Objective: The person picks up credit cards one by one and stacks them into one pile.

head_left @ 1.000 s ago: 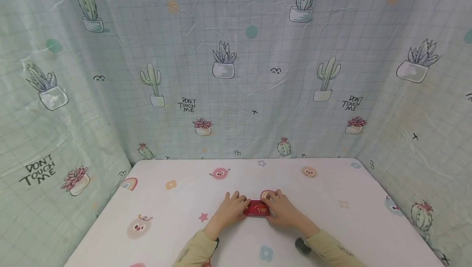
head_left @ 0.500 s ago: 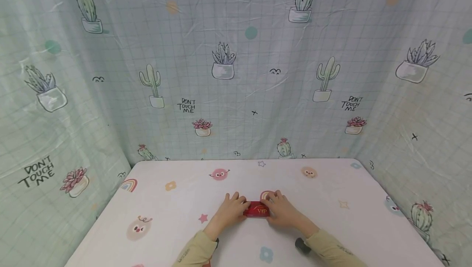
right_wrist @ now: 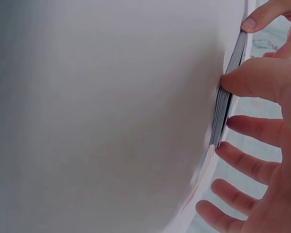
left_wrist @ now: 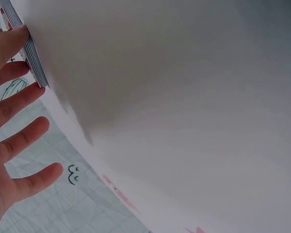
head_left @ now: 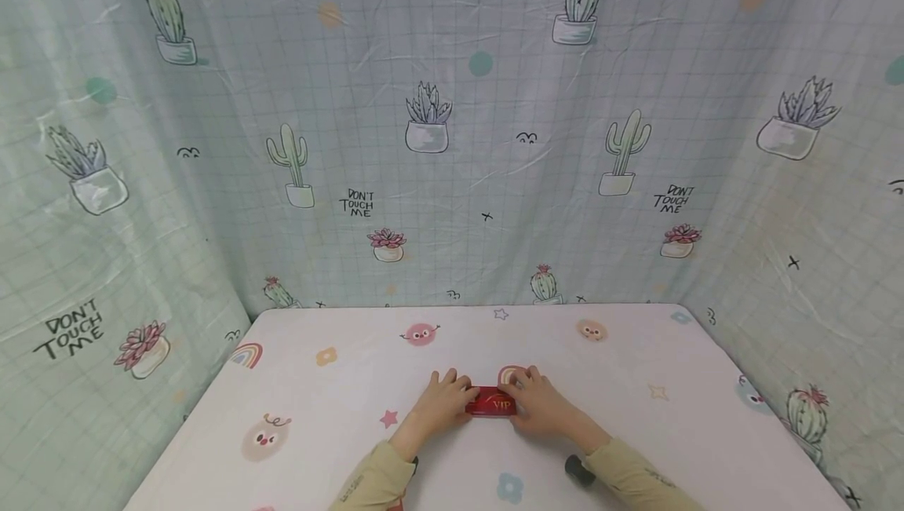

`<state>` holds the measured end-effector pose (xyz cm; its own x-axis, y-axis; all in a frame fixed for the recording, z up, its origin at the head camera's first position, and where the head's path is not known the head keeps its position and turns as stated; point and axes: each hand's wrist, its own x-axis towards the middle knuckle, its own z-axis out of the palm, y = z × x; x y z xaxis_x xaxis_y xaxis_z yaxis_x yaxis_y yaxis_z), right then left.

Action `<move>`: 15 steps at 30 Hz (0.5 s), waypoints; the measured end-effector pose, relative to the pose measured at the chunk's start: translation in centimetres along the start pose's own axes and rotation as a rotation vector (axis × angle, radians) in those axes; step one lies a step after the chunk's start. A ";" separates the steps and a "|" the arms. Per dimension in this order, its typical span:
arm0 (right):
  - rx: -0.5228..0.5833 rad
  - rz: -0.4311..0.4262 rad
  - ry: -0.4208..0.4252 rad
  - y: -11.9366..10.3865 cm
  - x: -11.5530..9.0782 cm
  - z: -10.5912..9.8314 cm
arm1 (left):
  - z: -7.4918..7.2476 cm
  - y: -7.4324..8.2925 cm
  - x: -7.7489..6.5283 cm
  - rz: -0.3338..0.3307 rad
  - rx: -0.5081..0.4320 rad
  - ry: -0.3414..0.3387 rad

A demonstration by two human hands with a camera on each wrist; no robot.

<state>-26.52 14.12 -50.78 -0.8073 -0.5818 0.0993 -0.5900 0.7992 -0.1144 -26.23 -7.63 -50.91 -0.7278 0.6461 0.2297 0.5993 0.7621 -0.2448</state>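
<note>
A stack of red cards [head_left: 493,402] with gold "VIP" lettering lies flat on the table in front of me, its long side facing me. My left hand [head_left: 442,403] holds its left end and my right hand [head_left: 539,403] its right end. In the left wrist view the thumb and nearest fingers grip the layered edge of the card stack [left_wrist: 36,63], while the other fingers spread out past it. The right wrist view has the thumb [right_wrist: 252,77] pressed on the near edge of the stack [right_wrist: 222,114], with fingertips along the far side.
The white table [head_left: 339,417] carries printed stars, flowers and faces. A dark rounded object [head_left: 579,470] shows by the right cuff. Part of a red thing [head_left: 396,505] peeks out beside the left sleeve [head_left: 374,479]. Cactus-print curtains [head_left: 452,181] enclose the back and sides.
</note>
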 end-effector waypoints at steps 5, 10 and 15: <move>0.007 -0.006 -0.014 0.0 -0.1 0.0 | -0.1 0.0 -0.1 -0.004 -0.011 0.005; -0.013 -0.016 -0.012 0.0 -0.5 0.0 | -0.3 0.0 -0.3 -0.005 -0.004 0.010; -0.024 0.003 -0.013 0.1 -0.9 0.1 | -0.4 0.0 -0.4 -0.018 -0.004 0.008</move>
<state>-25.85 14.68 -50.99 -0.8090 -0.5815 0.0858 -0.5875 0.8041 -0.0910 -25.82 -7.86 -50.61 -0.7361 0.6324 0.2413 0.5874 0.7740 -0.2365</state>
